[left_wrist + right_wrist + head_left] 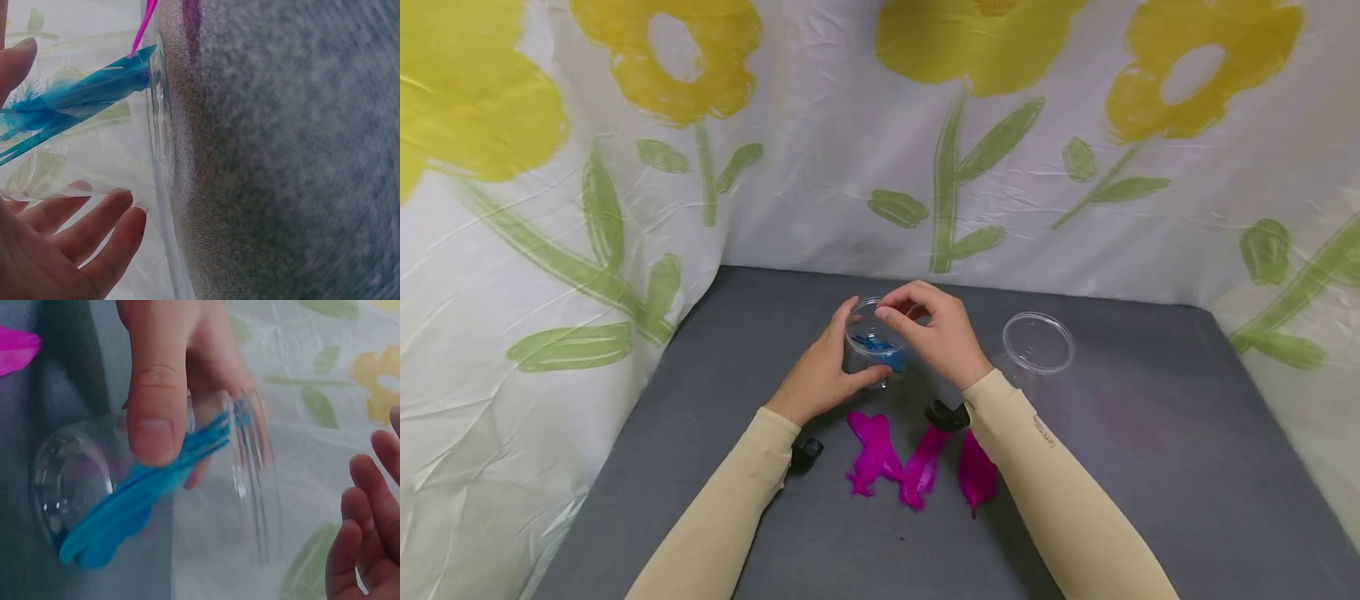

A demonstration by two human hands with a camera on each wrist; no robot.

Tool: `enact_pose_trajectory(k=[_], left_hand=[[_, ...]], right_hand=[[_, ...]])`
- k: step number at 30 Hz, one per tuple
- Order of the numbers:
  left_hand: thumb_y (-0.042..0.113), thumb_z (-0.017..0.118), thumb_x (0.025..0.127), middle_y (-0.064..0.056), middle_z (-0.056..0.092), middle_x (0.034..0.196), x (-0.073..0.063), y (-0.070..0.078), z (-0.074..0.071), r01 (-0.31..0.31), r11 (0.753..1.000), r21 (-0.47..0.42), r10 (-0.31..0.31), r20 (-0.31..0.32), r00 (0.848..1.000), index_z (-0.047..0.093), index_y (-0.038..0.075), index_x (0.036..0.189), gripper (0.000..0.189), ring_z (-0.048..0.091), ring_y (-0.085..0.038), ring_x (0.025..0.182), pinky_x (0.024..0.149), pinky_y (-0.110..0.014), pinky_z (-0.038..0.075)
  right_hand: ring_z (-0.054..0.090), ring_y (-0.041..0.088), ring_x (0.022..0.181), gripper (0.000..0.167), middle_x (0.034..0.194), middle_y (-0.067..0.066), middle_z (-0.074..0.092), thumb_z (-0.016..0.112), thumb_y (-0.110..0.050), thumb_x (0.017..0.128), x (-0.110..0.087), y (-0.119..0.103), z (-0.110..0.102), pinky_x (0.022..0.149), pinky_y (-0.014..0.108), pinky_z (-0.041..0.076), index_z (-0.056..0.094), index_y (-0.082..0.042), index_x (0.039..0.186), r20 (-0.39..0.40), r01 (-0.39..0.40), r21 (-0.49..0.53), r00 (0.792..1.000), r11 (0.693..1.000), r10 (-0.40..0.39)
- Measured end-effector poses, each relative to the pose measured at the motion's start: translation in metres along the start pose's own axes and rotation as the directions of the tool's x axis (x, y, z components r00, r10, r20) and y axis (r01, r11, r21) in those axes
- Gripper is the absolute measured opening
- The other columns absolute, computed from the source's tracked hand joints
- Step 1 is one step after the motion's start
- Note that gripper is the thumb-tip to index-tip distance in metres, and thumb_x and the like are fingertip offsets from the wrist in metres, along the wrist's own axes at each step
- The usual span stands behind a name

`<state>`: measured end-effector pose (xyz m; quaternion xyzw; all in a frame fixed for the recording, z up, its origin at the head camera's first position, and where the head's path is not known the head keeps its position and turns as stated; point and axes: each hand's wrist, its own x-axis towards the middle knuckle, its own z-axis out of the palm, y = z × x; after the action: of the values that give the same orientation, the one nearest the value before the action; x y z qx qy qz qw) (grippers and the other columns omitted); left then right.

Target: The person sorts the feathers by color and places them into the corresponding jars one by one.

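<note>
My left hand point(820, 375) grips a clear plastic jar point(859, 360) from its left side, with the thumb along the near wall and the fingers around the far one. Inside the jar lie blue feathers point(119, 519), leaning diagonally from the base up toward the mouth in the right wrist view. At the jar's open rim is my right hand point(943, 329), its thumb and bent forefinger close over the right edge. In the right wrist view its loosely curled fingers point(369, 481) stand just off the mouth, with nothing visible in them.
Several magenta feathers point(875, 454) lie on the grey table point(700, 475) between my forearms. A second clear jar point(1037, 342) stands open to the right of my right hand. A white cloth with yellow flowers point(820, 208) hangs behind the table.
</note>
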<state>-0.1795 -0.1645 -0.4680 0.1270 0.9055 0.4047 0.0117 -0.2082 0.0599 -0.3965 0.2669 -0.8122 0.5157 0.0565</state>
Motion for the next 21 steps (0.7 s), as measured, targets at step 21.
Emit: enact_pose_trajectory(k=[21], left_hand=[[0.073, 0.076, 0.089, -0.006, 0.043, 0.172, 0.001, 0.003, 0.005, -0.003, 0.999, 0.04, 0.004, -0.012, 1.0, -0.001, 0.041, 0.172, 0.118, 0.052, -0.039, 0.151, 0.115, -0.065, 0.049]], right_hand=[[0.069, 0.011, 0.099, 0.014, 0.108, -0.007, 0.075, 0.079, -0.031, 0.102, -0.087, 0.02, -0.106, 0.094, 0.032, 0.056, 0.08, -0.022, 0.113, -0.256, -0.094, -0.045, 0.963, 0.995, 0.08]])
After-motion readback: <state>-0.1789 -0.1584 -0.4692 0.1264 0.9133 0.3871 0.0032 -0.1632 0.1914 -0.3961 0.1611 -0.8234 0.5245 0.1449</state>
